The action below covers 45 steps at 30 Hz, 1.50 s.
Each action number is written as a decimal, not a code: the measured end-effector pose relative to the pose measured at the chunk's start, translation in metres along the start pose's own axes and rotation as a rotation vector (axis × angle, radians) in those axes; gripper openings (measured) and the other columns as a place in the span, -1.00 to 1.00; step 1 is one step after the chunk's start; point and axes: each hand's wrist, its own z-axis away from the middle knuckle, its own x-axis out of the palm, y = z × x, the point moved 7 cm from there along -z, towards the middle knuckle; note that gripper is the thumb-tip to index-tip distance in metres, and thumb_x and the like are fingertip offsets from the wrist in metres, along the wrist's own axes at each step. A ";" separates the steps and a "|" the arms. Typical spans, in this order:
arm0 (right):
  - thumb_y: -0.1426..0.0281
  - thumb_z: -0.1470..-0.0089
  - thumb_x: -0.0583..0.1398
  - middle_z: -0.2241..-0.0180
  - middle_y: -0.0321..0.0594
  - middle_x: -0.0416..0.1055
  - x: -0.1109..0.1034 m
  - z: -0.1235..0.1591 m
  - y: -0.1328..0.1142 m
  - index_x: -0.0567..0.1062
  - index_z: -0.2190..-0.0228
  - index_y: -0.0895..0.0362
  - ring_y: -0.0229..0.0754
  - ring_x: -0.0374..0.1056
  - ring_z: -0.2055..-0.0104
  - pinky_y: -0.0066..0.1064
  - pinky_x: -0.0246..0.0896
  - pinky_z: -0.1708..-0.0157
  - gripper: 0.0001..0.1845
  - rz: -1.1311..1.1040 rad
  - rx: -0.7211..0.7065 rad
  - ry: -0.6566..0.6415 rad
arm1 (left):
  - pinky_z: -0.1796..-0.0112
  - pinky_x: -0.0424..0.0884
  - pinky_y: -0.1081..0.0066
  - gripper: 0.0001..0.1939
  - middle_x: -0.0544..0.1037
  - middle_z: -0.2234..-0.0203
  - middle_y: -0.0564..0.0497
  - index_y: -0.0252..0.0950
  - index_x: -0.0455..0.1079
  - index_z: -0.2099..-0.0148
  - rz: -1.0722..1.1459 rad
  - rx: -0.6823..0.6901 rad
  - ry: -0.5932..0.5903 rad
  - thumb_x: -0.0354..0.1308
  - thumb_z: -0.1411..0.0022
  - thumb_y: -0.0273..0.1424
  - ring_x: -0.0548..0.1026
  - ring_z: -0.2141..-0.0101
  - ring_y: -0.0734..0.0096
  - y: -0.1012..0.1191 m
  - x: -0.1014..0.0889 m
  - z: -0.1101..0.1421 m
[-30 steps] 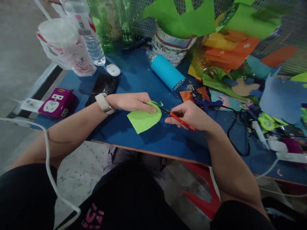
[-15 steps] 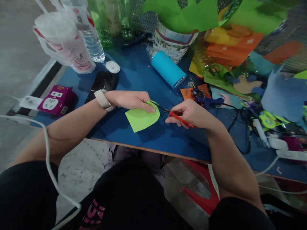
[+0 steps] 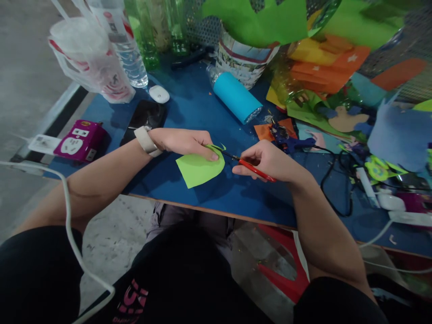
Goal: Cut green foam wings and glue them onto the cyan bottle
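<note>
My left hand pinches a light green paper piece with a rounded edge, holding it just above the blue table. A pale watch sits on that wrist. My right hand is closed round red-handled scissors. Their dark blades reach left into the paper's upper right edge, beside my left fingertips. A thin green sliver curls up at the cut.
Behind the hands lie a black phone, a white puck, a blue-sleeved bottle, a purple power strip and water bottles. Coloured paper scraps, cables and a blue tool crowd the right side.
The scissors have cut a little further along the paper's upper edge, and a thin green sliver now curls up there. Both hands stay in nearly the same place.
</note>
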 end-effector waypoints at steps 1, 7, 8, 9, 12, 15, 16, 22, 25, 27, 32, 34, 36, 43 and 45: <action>-0.24 -0.12 0.62 0.68 -0.34 0.25 0.000 0.000 -0.001 0.39 0.65 0.07 -0.31 0.12 0.63 -0.32 -0.03 0.59 -0.17 0.001 -0.002 0.002 | 0.64 0.26 0.45 -0.33 0.45 0.64 -0.02 -0.30 0.54 0.54 -0.003 0.000 0.001 0.66 -0.27 0.10 0.34 0.64 0.49 0.000 0.000 0.000; -0.24 -0.08 0.63 0.67 -0.33 0.27 -0.002 0.001 0.004 0.36 0.63 0.06 -0.30 0.17 0.62 -0.33 -0.02 0.60 -0.15 0.004 0.034 0.007 | 0.63 0.25 0.45 -0.34 0.45 0.63 -0.02 -0.30 0.57 0.52 -0.026 0.018 -0.009 0.60 -0.34 0.11 0.33 0.63 0.49 -0.002 0.001 -0.002; -0.24 -0.09 0.63 0.67 -0.34 0.27 -0.002 0.001 0.004 0.37 0.63 0.06 -0.30 0.16 0.62 -0.33 -0.02 0.60 -0.16 0.006 0.030 0.005 | 0.63 0.24 0.45 -0.35 0.44 0.64 -0.01 -0.29 0.57 0.53 -0.026 0.021 -0.012 0.60 -0.35 0.10 0.32 0.63 0.50 -0.001 0.001 -0.002; -0.24 -0.10 0.63 0.67 -0.34 0.27 -0.002 0.001 0.004 0.37 0.63 0.06 -0.30 0.15 0.62 -0.33 -0.03 0.59 -0.16 0.010 0.024 0.002 | 0.63 0.24 0.45 -0.35 0.44 0.64 -0.01 -0.29 0.57 0.53 -0.027 0.022 -0.019 0.59 -0.36 0.09 0.32 0.63 0.50 -0.001 0.002 -0.002; -0.24 -0.12 0.62 0.67 -0.33 0.27 -0.002 0.001 0.003 0.37 0.64 0.06 -0.31 0.12 0.61 -0.32 -0.02 0.58 -0.16 0.026 0.005 -0.006 | 0.62 0.24 0.44 -0.36 0.43 0.64 0.01 -0.27 0.55 0.52 -0.032 0.022 -0.042 0.58 -0.38 0.09 0.31 0.63 0.49 0.000 0.003 -0.002; -0.24 -0.12 0.61 0.66 -0.33 0.26 -0.002 0.000 0.002 0.36 0.65 0.07 -0.33 0.09 0.61 -0.31 -0.03 0.57 -0.15 0.027 -0.004 -0.006 | 0.63 0.21 0.43 -0.32 0.37 0.65 0.03 -0.26 0.51 0.55 -0.043 0.021 -0.038 0.58 -0.36 0.11 0.27 0.63 0.51 0.001 0.003 -0.002; -0.24 -0.12 0.61 0.66 -0.33 0.25 -0.002 0.000 0.002 0.36 0.65 0.07 -0.33 0.08 0.60 -0.31 -0.03 0.56 -0.15 0.025 -0.004 -0.006 | 0.63 0.20 0.43 -0.30 0.35 0.66 0.04 -0.26 0.48 0.56 -0.046 0.017 -0.033 0.59 -0.35 0.13 0.25 0.64 0.51 0.001 0.003 -0.002; -0.27 -0.10 0.61 0.64 -0.36 0.18 -0.002 -0.001 0.004 0.35 0.63 0.06 -0.31 0.03 0.57 -0.31 -0.08 0.56 -0.14 0.043 -0.009 -0.003 | 0.63 0.17 0.40 -0.28 0.31 0.67 0.06 -0.24 0.43 0.57 -0.054 0.014 -0.062 0.58 -0.35 0.15 0.21 0.65 0.52 0.000 0.006 -0.002; -0.26 -0.11 0.61 0.62 -0.37 0.15 -0.002 -0.001 0.004 0.34 0.63 0.06 -0.32 -0.01 0.54 -0.30 -0.11 0.54 -0.14 0.058 -0.017 -0.003 | 0.63 0.16 0.41 -0.25 0.30 0.68 0.06 -0.24 0.40 0.60 -0.047 0.011 -0.061 0.59 -0.34 0.16 0.20 0.66 0.53 0.000 0.006 -0.002; -0.25 -0.11 0.61 0.61 -0.39 0.10 -0.002 -0.001 0.003 0.33 0.63 0.06 -0.32 -0.05 0.53 -0.30 -0.14 0.53 -0.14 0.057 -0.023 -0.005 | 0.63 0.17 0.42 -0.28 0.32 0.67 0.06 -0.24 0.42 0.59 -0.038 0.004 -0.055 0.61 -0.32 0.13 0.22 0.65 0.53 0.000 0.006 -0.002; -0.29 -0.09 0.60 0.60 -0.42 0.02 -0.001 -0.001 0.001 0.26 0.63 0.05 -0.32 -0.10 0.51 -0.31 -0.16 0.52 -0.09 0.051 -0.025 0.000 | 0.62 0.20 0.43 -0.35 0.35 0.66 0.06 -0.26 0.49 0.53 -0.034 0.008 -0.071 0.60 -0.36 0.08 0.25 0.62 0.51 0.000 0.006 -0.002; -0.32 -0.08 0.59 0.60 -0.41 0.03 -0.001 -0.001 0.000 0.27 0.63 0.05 -0.32 -0.09 0.51 -0.31 -0.16 0.52 -0.09 0.055 -0.026 -0.005 | 0.63 0.20 0.44 -0.34 0.33 0.66 0.08 -0.25 0.48 0.54 -0.032 0.000 -0.079 0.60 -0.35 0.08 0.23 0.63 0.51 -0.001 0.006 -0.003; -0.33 -0.09 0.58 0.61 -0.40 0.06 -0.001 -0.002 0.000 0.31 0.63 0.06 -0.32 -0.07 0.52 -0.31 -0.16 0.53 -0.10 0.062 -0.022 -0.019 | 0.63 0.19 0.43 -0.32 0.31 0.66 0.08 -0.24 0.46 0.56 -0.031 -0.007 -0.080 0.61 -0.33 0.11 0.22 0.63 0.52 -0.002 0.007 -0.004; -0.29 -0.12 0.57 0.63 -0.36 0.17 0.000 -0.003 0.003 0.41 0.64 0.08 -0.31 -0.01 0.54 -0.30 -0.16 0.52 -0.16 0.087 -0.026 -0.070 | 0.62 0.30 0.42 -0.33 0.43 0.62 0.01 -0.26 0.56 0.50 -0.032 -0.049 -0.098 0.59 -0.31 0.18 0.33 0.61 0.45 -0.009 0.014 -0.005; -0.30 -0.12 0.57 0.64 -0.36 0.19 0.000 -0.003 0.003 0.42 0.64 0.08 -0.31 0.01 0.54 -0.30 -0.15 0.52 -0.15 0.095 -0.030 -0.082 | 0.61 0.32 0.43 -0.34 0.44 0.61 -0.01 -0.27 0.57 0.50 -0.036 -0.055 -0.104 0.58 -0.33 0.17 0.36 0.61 0.45 -0.010 0.015 -0.005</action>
